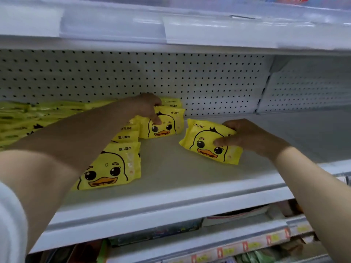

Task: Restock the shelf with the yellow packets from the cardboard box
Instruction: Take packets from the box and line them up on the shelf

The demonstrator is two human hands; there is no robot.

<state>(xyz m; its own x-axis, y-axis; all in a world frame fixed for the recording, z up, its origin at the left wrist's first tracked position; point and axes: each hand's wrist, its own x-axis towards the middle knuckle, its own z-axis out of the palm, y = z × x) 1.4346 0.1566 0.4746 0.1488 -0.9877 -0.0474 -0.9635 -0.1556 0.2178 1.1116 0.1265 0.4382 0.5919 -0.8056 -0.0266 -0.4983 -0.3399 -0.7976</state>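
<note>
Both arms are in over the white shelf, which holds yellow packets and nothing else. Hard against the pegboard at the far left lies a flat pile of them. A row stands on edge, running out from the pegboard to the front packet, the one farthest from it.

The left hand is near the pegboard, on an upright packet at the inner end of that row. Its thumb is pressed on the face and its fingers are curled over the top edge, a pinch. One more packet stands between it and the pegboard.

The right hand, a little farther out from the pegboard, grips a tilted packet. The thumb lies across the front and the fingers wrap the right end. This packet leans, left end higher, with its lower edge down at the board.

Each packet is a bright yellow, soft plastic pouch showing a cartoon duck face with big black eyes, an orange beak and a small black tuft, plus dark lettering along the top.
</note>
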